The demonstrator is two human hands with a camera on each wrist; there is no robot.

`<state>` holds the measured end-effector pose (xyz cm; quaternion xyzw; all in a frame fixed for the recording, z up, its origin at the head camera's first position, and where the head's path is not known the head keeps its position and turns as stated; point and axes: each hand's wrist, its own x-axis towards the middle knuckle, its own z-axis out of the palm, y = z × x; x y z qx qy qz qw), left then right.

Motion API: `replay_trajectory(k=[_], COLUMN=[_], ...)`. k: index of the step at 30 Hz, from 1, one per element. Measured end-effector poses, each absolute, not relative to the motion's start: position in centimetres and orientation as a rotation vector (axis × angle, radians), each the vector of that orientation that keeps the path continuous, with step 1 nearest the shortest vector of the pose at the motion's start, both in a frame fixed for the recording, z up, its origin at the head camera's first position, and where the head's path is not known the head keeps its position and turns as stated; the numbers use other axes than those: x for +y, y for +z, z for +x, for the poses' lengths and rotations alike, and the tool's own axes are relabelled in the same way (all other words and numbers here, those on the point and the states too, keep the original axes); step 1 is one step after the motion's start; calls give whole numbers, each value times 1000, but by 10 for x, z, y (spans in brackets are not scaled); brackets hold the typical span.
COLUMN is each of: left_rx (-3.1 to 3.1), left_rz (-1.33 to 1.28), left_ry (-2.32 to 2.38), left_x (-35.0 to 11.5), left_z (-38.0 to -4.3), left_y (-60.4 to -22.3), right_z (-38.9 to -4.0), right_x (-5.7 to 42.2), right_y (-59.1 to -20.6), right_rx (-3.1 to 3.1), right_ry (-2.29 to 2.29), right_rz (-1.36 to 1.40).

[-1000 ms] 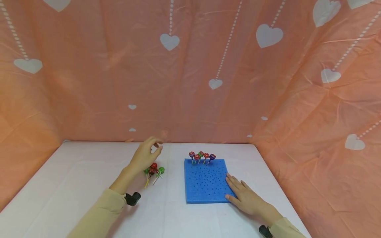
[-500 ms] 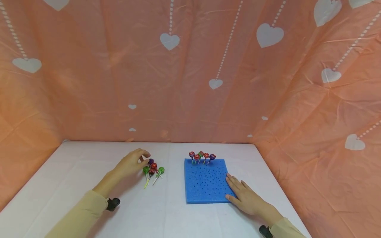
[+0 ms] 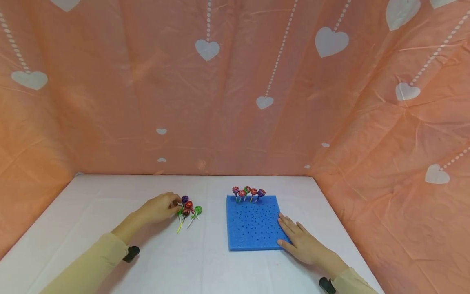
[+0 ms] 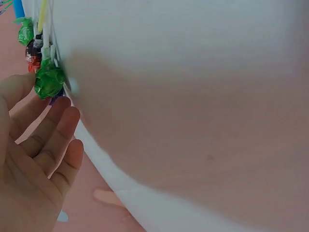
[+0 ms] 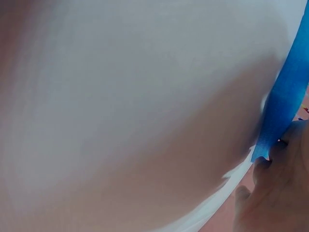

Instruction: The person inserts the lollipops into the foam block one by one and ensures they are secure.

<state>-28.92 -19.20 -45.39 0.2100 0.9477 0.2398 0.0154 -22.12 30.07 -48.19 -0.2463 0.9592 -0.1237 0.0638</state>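
Observation:
My left hand [image 3: 158,207] is at the left side of a small pile of lollipops, its thumb and forefinger apart. In the left wrist view its fingertips lie right against a green-wrapped lollipop [image 4: 49,81]; no firm pinch shows. The pile also has a purple lollipop [image 3: 185,199], a red lollipop [image 3: 189,204] and another green lollipop [image 3: 198,210] at its right. My right hand [image 3: 302,245] rests with extended fingers on the right edge of a blue foam block [image 3: 253,228] dotted with holes. Several lollipops [image 3: 247,190] stand upright along the block's far edge.
A white cloth covers the table [image 3: 205,269]. An orange curtain [image 3: 235,134] with white hearts hangs behind and at both sides. Bare cloth lies between the pile and the foam block. A black strap device [image 3: 131,254] sits on the left wrist.
From above the pile, my left hand has moved down and left, then in against the pile's left side. The purple lollipop has come into sight. My right hand stays on the foam block.

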Motion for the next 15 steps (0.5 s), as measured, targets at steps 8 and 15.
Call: replay_trajectory(k=[8,15], left_rx=[2934,2903], left_rz=[688,681], left_ry=[791,871], left_x=[-193,-193], left_z=[-292,-291], left_y=[-460,-462], right_z=[-221,-220], right_x=[300,300], right_y=[-479,-480], right_rx=[2888,2889], right_ry=[-394,-361], right_rz=[-747,-726])
